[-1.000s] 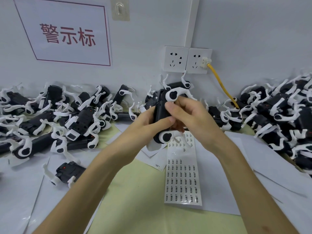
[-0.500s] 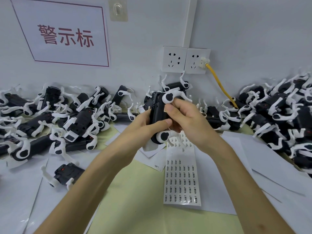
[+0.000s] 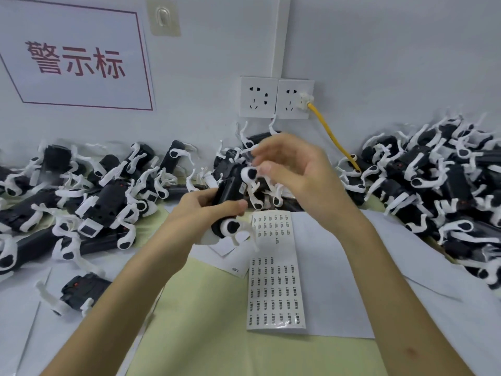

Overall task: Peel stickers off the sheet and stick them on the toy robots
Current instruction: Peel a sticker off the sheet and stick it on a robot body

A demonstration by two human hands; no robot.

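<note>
"Head view: where's the toy robot (image 3: 230,191)?"
"Held up over the top end of the sticker sheet (image 3: 273,289). The left hand (image 3: 200,214) grips its black body. The right hand (image 3: 295,172) is blurred, with fingers loosely spread and holding nothing, just beside an upper white leg."
"Any writing?"
"The sheet's print is too small to read. The wall sign (image 3: 76,61) reads 警示标 in red. Robot heaps (image 3: 108,191) lie on either side."

We face a pale wall (image 3: 379,50) bearing a red-bordered sign (image 3: 76,58), a clear hook (image 3: 163,16) and twin sockets (image 3: 259,97), one holding a yellow cable (image 3: 333,137); below us lies a pale yellow tabletop (image 3: 217,335).
</note>
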